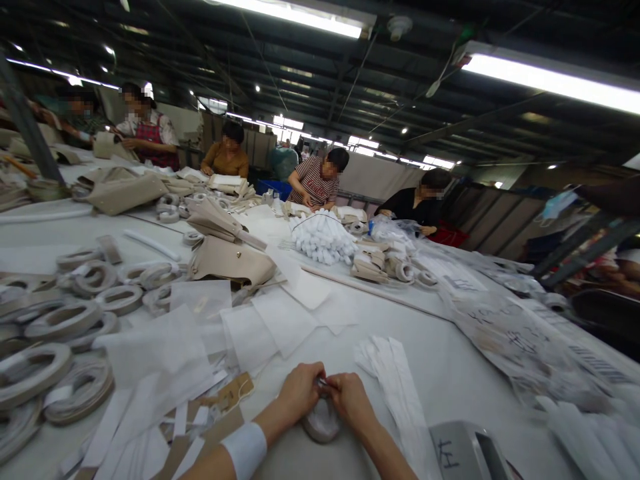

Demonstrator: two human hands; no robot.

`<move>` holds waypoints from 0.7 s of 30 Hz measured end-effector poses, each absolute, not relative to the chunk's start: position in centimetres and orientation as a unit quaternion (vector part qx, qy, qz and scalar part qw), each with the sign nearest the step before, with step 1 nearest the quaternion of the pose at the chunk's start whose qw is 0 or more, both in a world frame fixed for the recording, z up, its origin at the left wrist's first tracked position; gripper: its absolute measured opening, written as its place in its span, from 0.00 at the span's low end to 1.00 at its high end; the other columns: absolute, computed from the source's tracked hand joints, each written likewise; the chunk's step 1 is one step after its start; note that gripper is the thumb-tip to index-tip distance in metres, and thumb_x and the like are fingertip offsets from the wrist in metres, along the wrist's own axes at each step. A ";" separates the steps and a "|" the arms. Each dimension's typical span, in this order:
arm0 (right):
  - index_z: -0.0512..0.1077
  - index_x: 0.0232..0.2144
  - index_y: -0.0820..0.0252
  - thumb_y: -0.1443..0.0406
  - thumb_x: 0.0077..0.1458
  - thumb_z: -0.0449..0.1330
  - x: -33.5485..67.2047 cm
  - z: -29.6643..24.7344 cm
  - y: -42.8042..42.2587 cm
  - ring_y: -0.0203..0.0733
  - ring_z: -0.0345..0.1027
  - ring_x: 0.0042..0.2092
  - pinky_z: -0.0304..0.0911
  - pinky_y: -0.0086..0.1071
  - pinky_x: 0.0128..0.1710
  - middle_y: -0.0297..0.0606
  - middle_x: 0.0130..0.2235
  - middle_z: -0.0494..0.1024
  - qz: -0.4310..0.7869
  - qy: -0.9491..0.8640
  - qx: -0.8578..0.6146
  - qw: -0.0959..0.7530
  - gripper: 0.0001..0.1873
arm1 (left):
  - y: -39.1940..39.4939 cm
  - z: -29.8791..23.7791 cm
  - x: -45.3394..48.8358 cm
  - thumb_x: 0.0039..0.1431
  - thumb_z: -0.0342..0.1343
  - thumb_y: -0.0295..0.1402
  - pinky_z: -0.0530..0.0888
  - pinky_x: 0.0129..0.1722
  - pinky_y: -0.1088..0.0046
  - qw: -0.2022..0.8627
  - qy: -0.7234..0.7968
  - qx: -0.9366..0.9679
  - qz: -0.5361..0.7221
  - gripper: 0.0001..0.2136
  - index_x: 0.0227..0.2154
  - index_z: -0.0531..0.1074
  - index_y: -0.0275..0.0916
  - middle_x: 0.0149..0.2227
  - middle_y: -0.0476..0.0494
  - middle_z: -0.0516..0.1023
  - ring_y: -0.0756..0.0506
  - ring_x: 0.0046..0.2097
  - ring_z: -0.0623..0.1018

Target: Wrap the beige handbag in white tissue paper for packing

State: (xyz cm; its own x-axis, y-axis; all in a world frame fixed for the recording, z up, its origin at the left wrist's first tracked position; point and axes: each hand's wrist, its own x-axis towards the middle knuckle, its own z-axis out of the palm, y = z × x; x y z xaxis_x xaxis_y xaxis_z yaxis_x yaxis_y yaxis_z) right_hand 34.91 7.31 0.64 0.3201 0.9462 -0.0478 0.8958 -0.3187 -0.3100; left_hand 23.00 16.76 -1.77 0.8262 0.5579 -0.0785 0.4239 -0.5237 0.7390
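A small coiled strap, greyish and partly hidden, stands near the table's front edge between my hands. My left hand is closed in a pinch at the coil's upper side. My right hand pinches the same spot, its fingertips almost touching those of the left. A small piece between the fingertips is too hidden to name. To the right lies a bundle of white strips. Brown card tags and white paper strips lie left of my left wrist, which wears a white band.
Several coiled straps crowd the left. White sheets, a beige bag and a pile of white rolls lie ahead. Plastic bags and a grey device are at the right. Several people work across the table.
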 end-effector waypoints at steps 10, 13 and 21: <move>0.74 0.35 0.58 0.70 0.55 0.48 34.0 0.6 5.1 0.42 0.71 0.40 0.62 0.31 0.42 0.38 0.37 0.78 0.143 -0.605 -0.754 0.214 0.14 | 15.5 -1.7 22.8 0.55 0.48 0.27 0.67 0.44 0.66 0.324 0.274 0.903 0.070 0.11 0.36 0.74 0.42 0.40 0.41 0.79 0.40 0.45 0.76; 0.74 0.29 0.57 0.64 0.56 0.50 34.4 0.4 5.2 0.43 0.72 0.36 0.64 0.31 0.38 0.35 0.31 0.79 0.199 -0.537 -0.767 0.290 0.13 | 15.3 -1.5 22.6 0.56 0.47 0.26 0.66 0.44 0.66 0.316 0.269 0.907 0.073 0.12 0.36 0.74 0.42 0.39 0.42 0.79 0.40 0.44 0.76; 0.73 0.29 0.59 0.69 0.42 0.59 34.9 -1.4 6.2 0.45 0.73 0.38 0.65 0.33 0.40 0.38 0.34 0.80 0.179 -0.440 -0.818 0.326 0.07 | 14.8 -1.5 22.3 0.57 0.48 0.28 0.64 0.48 0.65 0.316 0.292 0.899 0.083 0.11 0.39 0.74 0.43 0.41 0.44 0.79 0.41 0.46 0.76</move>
